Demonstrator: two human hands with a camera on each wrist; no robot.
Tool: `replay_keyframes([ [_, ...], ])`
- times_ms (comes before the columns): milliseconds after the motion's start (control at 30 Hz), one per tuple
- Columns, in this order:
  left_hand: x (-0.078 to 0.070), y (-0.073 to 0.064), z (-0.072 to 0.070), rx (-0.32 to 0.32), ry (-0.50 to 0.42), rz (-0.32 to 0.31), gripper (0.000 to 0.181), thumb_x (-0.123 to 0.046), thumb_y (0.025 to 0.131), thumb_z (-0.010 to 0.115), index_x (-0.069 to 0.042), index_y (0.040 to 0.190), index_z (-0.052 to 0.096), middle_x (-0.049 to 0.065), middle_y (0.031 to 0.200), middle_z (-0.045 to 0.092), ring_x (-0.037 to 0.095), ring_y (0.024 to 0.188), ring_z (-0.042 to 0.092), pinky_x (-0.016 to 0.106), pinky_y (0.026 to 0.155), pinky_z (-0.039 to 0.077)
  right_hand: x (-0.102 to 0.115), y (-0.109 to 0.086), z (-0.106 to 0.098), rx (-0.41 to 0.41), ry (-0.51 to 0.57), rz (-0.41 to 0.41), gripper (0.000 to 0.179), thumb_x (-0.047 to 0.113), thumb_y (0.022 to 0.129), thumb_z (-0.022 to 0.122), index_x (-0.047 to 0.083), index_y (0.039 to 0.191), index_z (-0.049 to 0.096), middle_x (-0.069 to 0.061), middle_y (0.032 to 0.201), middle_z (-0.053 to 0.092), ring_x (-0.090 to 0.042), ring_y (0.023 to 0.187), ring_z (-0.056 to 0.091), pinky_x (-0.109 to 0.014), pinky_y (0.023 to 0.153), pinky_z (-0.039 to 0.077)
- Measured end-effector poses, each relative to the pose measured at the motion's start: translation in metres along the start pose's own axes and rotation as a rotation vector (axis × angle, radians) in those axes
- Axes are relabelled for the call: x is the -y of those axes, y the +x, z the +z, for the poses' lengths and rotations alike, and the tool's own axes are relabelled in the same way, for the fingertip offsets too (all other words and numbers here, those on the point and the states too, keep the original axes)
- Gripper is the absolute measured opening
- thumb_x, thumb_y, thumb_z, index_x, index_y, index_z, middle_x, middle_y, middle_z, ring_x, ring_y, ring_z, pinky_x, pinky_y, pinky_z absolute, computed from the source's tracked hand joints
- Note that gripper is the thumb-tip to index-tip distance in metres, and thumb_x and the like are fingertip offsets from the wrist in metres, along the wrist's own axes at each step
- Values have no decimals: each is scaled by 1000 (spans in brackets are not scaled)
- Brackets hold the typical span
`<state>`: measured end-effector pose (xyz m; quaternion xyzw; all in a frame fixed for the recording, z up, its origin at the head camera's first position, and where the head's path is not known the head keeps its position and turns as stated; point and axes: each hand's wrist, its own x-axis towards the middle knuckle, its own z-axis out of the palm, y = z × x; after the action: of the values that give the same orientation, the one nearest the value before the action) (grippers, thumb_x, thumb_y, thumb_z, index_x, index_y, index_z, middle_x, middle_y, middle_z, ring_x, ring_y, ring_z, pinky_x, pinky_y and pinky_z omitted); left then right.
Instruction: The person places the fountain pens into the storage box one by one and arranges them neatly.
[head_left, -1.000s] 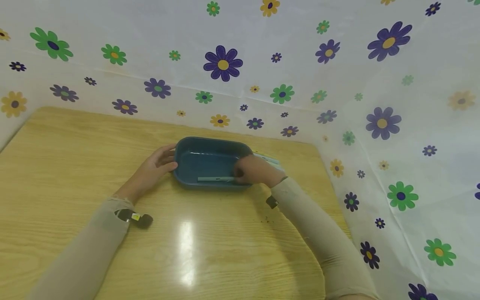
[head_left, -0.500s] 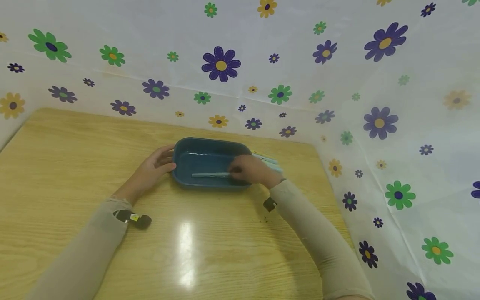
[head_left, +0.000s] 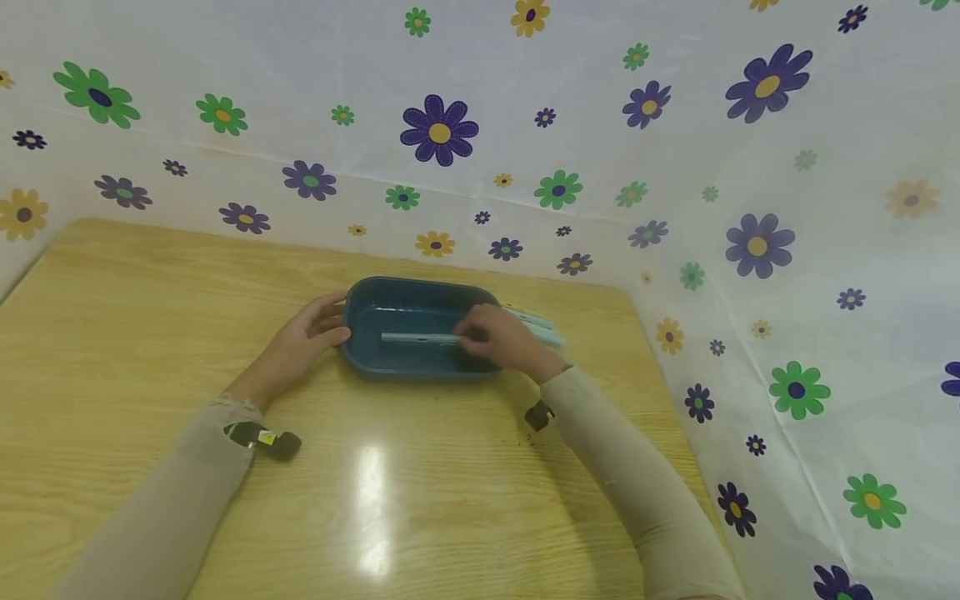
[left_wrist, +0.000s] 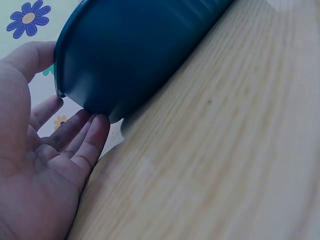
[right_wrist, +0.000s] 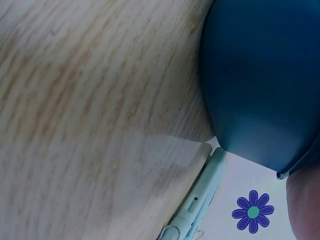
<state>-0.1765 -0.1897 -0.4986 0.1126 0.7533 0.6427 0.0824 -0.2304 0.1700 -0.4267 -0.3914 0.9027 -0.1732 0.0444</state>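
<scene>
A dark blue oblong plastic bin [head_left: 405, 358] stands on the wooden table. My left hand [head_left: 303, 333] rests against its left end; in the left wrist view the fingertips touch the bin's outer wall [left_wrist: 120, 55], with the thumb near the rim. Over the right end reaches my right hand [head_left: 506, 337], pinching the right end of a slim light blue pen [head_left: 416, 337]. That pen lies level across the bin's inside, pointing left. Only a blurred bit of the right hand [right_wrist: 306, 205] appears at the rim in the right wrist view, where the pinch is hidden.
Several light-coloured pens [head_left: 543, 332] lie side by side just right of the bin, partly behind the right hand. One mint pen [right_wrist: 200, 192] shows a clip and a small slot up close. A flower-printed white sheet [head_left: 360, 142] hangs behind and right of the table.
My right hand has moved the pen away from the bin's near wall toward its middle and slightly left. The left hand stays at the bin's left end.
</scene>
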Motion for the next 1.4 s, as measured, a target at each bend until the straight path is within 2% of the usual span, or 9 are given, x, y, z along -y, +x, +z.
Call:
replay_keyframes([
  [267, -2, -1, 1, -1, 0, -8, 69, -36, 104, 63, -23, 163, 30, 15, 161, 39, 37, 146, 41, 56, 117, 37, -3, -2, 5, -97, 27, -31, 14, 12, 96, 74, 7, 108, 77, -4, 103, 72, -20, 100, 65, -34, 94, 54],
  [433, -4, -2, 1, -1, 0, -1, 68, -33, 105, 63, -22, 163, 30, 15, 160, 41, 36, 145, 42, 41, 112, 45, -2, -3, 5, -151, 39, -57, 12, 11, 95, 75, 5, 106, 77, -5, 102, 73, -21, 99, 66, -35, 94, 54],
  [533, -4, -2, 0, 2, 4, 0, 68, -32, 105, 63, -21, 163, 30, 15, 160, 40, 36, 145, 42, 34, 110, 45, -1, -4, 5, -164, 37, -57, 12, 11, 96, 74, 5, 106, 77, -5, 103, 73, -20, 99, 65, -35, 93, 55],
  [733, -2, -1, 0, -1, 16, -5, 67, -35, 105, 63, -24, 163, 31, 14, 161, 40, 35, 145, 42, 50, 116, 41, 0, -3, 5, -172, 12, -38, 13, 13, 97, 73, 6, 107, 76, -4, 103, 71, -19, 98, 64, -33, 91, 55],
  [833, -1, 0, 0, -1, 24, -1, 68, -37, 105, 62, -24, 163, 30, 14, 161, 40, 36, 145, 42, 52, 116, 41, -2, -3, 5, -177, -2, -25, 13, 14, 98, 72, 7, 108, 76, -4, 103, 70, -18, 97, 63, -33, 89, 55],
  [1100, 2, 1, 0, -12, 14, 2, 66, -35, 104, 64, -24, 162, 33, 14, 160, 42, 35, 143, 44, 36, 109, 46, -1, -2, 4, -165, -1, 3, 14, 14, 99, 71, 7, 111, 75, -4, 105, 69, -18, 100, 62, -33, 91, 54],
  [1267, 0, 1, 0, -5, 2, 1, 67, -33, 104, 64, -24, 163, 32, 13, 161, 41, 34, 144, 43, 23, 102, 47, 0, -2, 4, -170, 0, -1, 14, 13, 99, 71, 7, 110, 74, -4, 103, 68, -18, 99, 61, -34, 91, 53],
  [1400, -3, -1, 0, 4, -7, -2, 68, -32, 105, 64, -24, 163, 30, 13, 161, 40, 34, 145, 42, 18, 99, 47, -1, -3, 5, -191, -4, -17, 14, 13, 98, 71, 7, 110, 74, -4, 103, 68, -19, 98, 61, -34, 91, 53],
])
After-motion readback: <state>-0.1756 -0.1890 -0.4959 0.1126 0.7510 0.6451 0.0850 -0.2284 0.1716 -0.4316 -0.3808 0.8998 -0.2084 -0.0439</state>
